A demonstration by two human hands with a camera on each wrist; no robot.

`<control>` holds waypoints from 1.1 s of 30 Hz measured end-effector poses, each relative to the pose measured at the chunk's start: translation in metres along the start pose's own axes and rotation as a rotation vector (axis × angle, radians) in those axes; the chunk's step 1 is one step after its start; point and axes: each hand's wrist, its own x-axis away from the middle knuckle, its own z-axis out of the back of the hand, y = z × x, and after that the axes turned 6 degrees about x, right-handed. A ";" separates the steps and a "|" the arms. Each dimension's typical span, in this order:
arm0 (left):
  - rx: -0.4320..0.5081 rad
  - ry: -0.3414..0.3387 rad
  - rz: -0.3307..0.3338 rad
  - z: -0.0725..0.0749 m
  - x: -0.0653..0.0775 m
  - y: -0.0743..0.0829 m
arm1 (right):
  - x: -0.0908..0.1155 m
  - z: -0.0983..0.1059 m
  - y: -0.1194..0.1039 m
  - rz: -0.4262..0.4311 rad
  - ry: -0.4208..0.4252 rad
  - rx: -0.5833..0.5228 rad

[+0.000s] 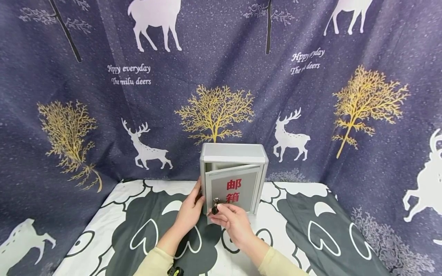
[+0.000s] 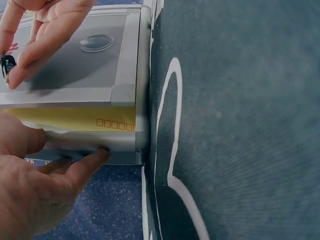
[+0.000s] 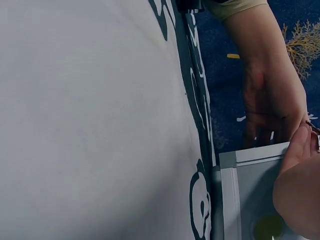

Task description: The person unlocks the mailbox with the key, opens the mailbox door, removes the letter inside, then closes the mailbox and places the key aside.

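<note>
A silver metal mailbox with red characters stands upright, its front door ajar along the left edge. My left hand grips the box's left side, the thumb near the front edge and the fingers along the side wall. With thumb and fingers, my right hand pinches a black-headed key at the door's lock. Through the gap in the left wrist view shows a yellow envelope with a row of small red squares. The right wrist view shows the door's corner beside my right hand.
The box stands on a table covered by a black-and-white patterned cloth. Close behind it hangs a dark blue curtain printed with deer and trees. A round window sits low on the door.
</note>
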 end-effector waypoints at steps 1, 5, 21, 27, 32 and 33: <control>-0.001 0.001 0.001 0.000 0.000 0.000 | 0.001 0.001 0.000 0.002 -0.009 0.001; -0.005 0.001 0.002 0.000 0.001 0.000 | 0.006 0.005 -0.001 0.001 -0.050 -0.005; 0.007 0.003 0.006 0.000 0.001 0.003 | 0.018 0.022 -0.006 -0.023 -0.188 -0.004; -0.002 0.005 -0.006 0.000 0.001 0.002 | 0.022 0.026 -0.007 -0.001 -0.244 -0.017; -0.004 0.000 -0.012 0.000 0.002 0.001 | 0.026 0.030 -0.008 0.019 -0.264 -0.015; -0.003 -0.001 -0.010 0.000 0.001 0.001 | 0.027 0.030 -0.009 0.019 -0.263 -0.012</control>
